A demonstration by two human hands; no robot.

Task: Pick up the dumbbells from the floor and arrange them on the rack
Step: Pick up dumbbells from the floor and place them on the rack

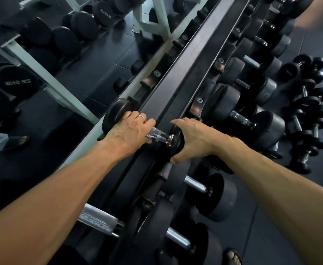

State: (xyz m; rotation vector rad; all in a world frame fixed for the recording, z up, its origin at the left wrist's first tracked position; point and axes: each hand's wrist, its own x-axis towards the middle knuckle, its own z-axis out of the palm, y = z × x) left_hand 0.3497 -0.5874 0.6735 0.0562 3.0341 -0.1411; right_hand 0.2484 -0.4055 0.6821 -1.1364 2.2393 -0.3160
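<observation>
On the far left a mirror (pixel 42 73) showed reflected weights, their count unclear. Our left hand (pixel 130 129) gripped the handle of one dumbbell (pixel 157 135) lying on the top tier of the rack (pixel 187 77), its fingers hidden beneath. Our right hand (pixel 195 139) cupped the near head, largely covering it. To the right, small dumbbells (pixel 307 111) lay heaped on the floor (pixel 319 44), perhaps eight.

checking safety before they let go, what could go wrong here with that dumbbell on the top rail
1. The left hand grips the handle while the right hand cups the near head of the dumbbell; fingers could get pinched against the rack.
2. If it isn't seated, it might roll off onto the sandalled foot below.
</observation>
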